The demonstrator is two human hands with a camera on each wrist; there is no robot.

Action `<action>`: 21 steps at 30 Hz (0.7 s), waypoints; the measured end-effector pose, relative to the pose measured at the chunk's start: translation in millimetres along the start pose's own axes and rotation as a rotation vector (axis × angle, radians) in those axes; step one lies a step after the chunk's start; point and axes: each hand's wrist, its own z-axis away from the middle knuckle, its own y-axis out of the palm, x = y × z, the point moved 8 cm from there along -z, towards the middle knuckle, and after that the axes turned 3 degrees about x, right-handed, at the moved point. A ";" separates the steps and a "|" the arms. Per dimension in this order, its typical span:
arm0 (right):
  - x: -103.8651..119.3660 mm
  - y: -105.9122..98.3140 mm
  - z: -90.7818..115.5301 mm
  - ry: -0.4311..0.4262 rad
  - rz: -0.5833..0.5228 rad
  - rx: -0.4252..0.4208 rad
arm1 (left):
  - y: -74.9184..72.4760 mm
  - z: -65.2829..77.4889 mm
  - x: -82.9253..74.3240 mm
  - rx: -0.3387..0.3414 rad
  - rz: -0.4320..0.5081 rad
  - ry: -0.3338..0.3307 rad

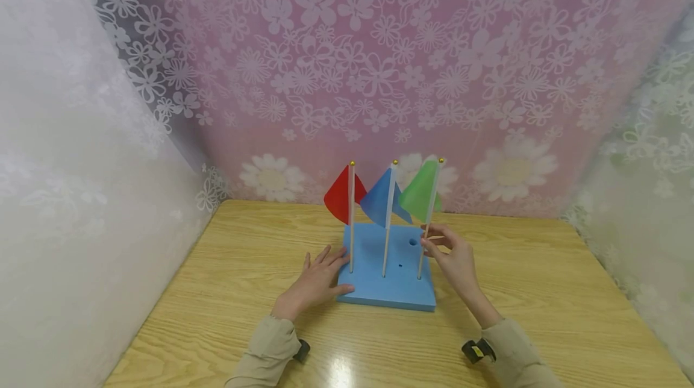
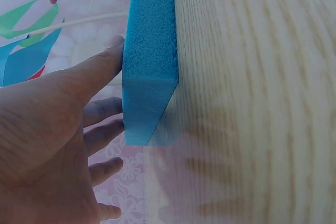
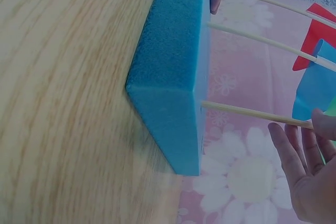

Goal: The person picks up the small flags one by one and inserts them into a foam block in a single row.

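Three small flags on thin wooden sticks stand in a row in a blue foam block [image 1: 379,293]: a red flag [image 1: 338,196] at left, a blue flag [image 1: 378,198] in the middle, a green flag [image 1: 420,192] at right. Gold beads top the sticks. My right hand [image 1: 454,258] pinches the green flag's stick between thumb and fingers, below the cloth; its lower end sits in the foam. My left hand [image 1: 317,279] rests on the block's left edge, fingers spread and straight. In the left wrist view, that thumb [image 2: 100,69] touches the block's top face.
The block lies on a wood-grain table [image 1: 244,255]. Its top has a larger hole [image 1: 413,242] and a small hole [image 1: 400,265]. Behind the table hangs a pink flowered curtain [image 1: 379,75], with pale flowered cloth [image 1: 81,165] on the left side.
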 end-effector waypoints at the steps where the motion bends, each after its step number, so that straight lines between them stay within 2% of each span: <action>1: -0.3 0.1 0.0 0.004 0.002 0.002 | 0.0 0.1 0.0 -0.001 0.002 0.001; 16: -1.7 -0.3 0.6 0.036 0.025 0.008 | 1.1 -1.2 -0.6 -0.003 -0.006 0.008; 18: -4.2 -1.0 0.7 0.046 0.035 0.005 | 1.0 -1.4 -0.6 -0.003 -0.009 0.010; 21: -19.7 -4.0 0.8 0.078 0.030 -0.005 | -0.3 -1.9 -0.2 -0.003 -0.008 0.016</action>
